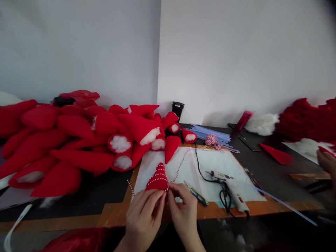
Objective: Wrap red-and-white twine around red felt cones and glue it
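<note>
A small red fabric cone (156,182), wound with red-and-white twine, stands point-away at the near edge of the white sheet (170,175). My left hand (145,213) is closed on its near end. My right hand (183,208) pinches the red-and-white twine (179,168) against the cone's right lower side; the fingertips partly hide the grip. That twine runs back from there to a ball of twine (210,140). A loose twine end (130,188) sticks out left of the cone. Right of my right hand lie small scissors (197,196).
Stuffed red cones (86,154) pile up on the left. A glue gun (231,190) with a black cord and long glue stick lies right. Glue sticks (207,134) lie behind the sheet. Another person's hand (328,161) is at the far right, near white stuffing (309,148).
</note>
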`<state>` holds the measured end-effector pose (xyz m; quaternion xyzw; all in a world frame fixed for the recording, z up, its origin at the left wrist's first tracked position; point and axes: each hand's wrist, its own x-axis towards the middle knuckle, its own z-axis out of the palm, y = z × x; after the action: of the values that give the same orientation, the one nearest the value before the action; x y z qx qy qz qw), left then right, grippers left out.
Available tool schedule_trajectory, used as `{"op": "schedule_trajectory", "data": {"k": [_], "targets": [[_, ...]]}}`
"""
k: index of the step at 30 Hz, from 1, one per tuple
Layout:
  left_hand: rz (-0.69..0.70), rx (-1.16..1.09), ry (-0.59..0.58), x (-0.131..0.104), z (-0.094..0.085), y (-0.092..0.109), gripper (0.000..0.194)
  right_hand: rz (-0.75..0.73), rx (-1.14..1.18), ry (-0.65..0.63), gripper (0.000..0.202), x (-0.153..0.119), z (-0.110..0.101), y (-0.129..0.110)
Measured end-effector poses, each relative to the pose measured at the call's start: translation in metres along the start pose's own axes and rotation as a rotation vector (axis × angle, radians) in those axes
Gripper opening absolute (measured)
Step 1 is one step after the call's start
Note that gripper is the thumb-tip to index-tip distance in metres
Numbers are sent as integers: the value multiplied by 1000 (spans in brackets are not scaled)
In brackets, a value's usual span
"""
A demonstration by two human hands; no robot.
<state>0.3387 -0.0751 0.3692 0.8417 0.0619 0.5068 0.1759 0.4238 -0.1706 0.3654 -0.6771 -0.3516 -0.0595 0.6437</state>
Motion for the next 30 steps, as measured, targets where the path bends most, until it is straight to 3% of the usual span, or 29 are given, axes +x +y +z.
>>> {"op": "schedule_trajectory", "data": {"k": [6, 15, 30], "targets": [[103, 52, 53, 1, 3, -10, 25, 152, 125, -32, 15, 1, -2, 0], [71, 1, 12, -1, 11, -17, 19, 349, 414, -110, 14, 1, -6, 7], [104, 42, -79, -15, 4, -15, 34, 363, 495, -42, 13, 0, -2, 10]]}}
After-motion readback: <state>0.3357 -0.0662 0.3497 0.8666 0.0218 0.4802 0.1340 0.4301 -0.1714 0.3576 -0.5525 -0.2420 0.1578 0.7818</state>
